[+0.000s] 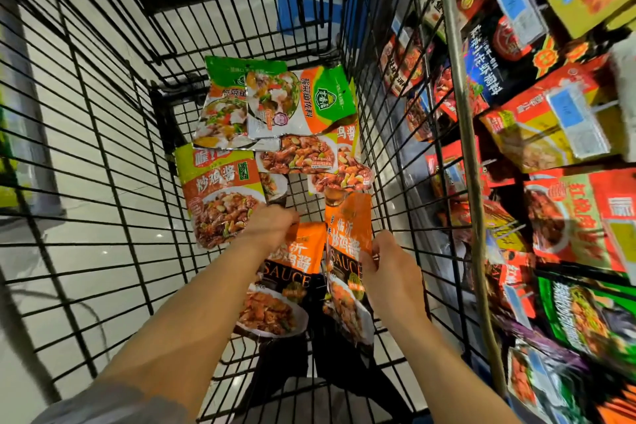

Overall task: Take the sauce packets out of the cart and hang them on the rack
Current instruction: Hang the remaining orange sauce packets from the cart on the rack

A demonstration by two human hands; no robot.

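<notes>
Both hands reach into the cart (103,148) — the left hand (272,222) and the right hand (389,268) each pinch an orange sauce packet (347,234) by its upper edge, ready for the rack (461,113) at right.

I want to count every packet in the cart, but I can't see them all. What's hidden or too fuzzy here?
Head view only:
- Left hand fingertips: hidden behind the left orange sauce packet, so its grip is unclear.
- Yellow-and-red sauce packets: overlapped by the green packets; the count is uncertain.
- Rack labels: blurred, unreadable.
- Cart near end: cut off by the bottom edge.
</notes>
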